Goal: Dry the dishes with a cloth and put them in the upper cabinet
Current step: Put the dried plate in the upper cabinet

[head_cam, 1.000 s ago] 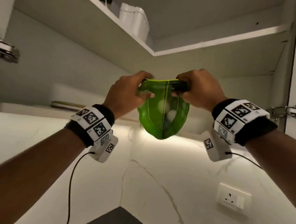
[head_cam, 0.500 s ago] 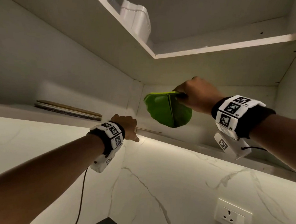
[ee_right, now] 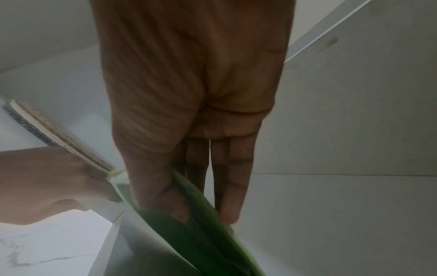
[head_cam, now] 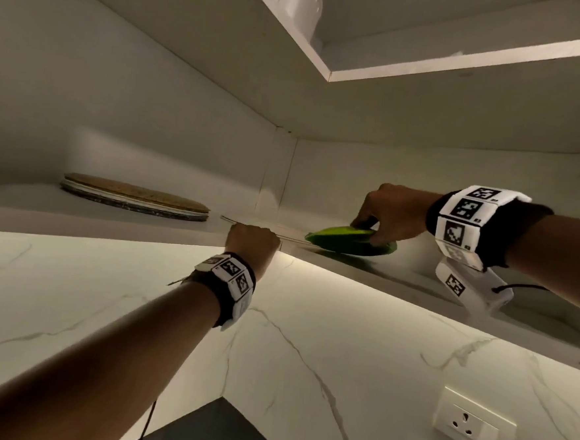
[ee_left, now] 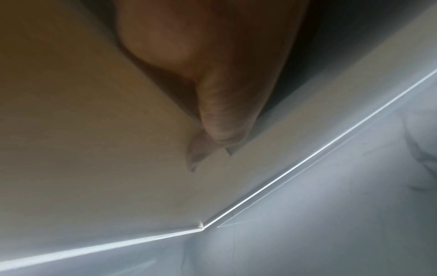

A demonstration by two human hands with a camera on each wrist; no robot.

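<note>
A green dish (head_cam: 345, 241), which looks like two stacked plates, lies almost flat on the lower shelf (head_cam: 76, 218) of the upper cabinet. My right hand (head_cam: 381, 222) pinches its near rim, thumb on one face and fingers on the other, as the right wrist view shows for the hand (ee_right: 201, 211) and the dish (ee_right: 201, 242). My left hand (head_cam: 253, 239) hooks over the shelf's front edge to the left of the dish, its thumb (ee_left: 222, 121) pressed under the board. A thin pale flat plate (head_cam: 291, 237) lies by that hand. No cloth shows.
A stack of round flat mats (head_cam: 135, 198) lies further left on the same shelf. A white container (head_cam: 300, 4) stands on the shelf above. Below the cabinet are marble walls meeting in a corner, and a wall socket (head_cam: 473, 425) at the lower right.
Both hands held the green dish upright in front of the cabinet. The left hand let go and moved to the shelf edge; the right hand tipped the dish flat and lowered it onto the shelf.
</note>
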